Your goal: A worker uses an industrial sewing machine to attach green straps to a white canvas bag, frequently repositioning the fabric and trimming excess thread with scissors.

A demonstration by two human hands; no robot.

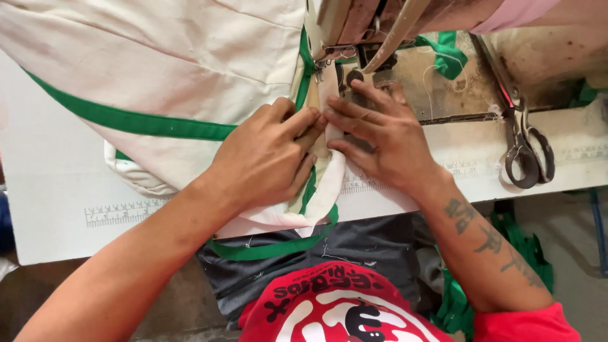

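A large cream fabric piece [183, 57] with green binding tape [145, 121] lies on the white sewing table [50, 190]. My left hand [266, 155] presses flat on the fabric's folded edge just left of the seam. My right hand [380, 136] lies flat beside it, fingers spread, holding the edge down in front of the sewing machine's presser foot [351, 73]. The fingertips of both hands almost touch over the cream strip. A loop of green tape [272, 248] hangs off the table's front edge toward my lap.
The sewing machine head [354, 25] stands at the top centre. Scissors [525, 145] lie on the table at the right. A ruler strip [120, 212] is fixed along the table's front. Green tape scraps [449, 54] lie behind the machine and on the floor at the right.
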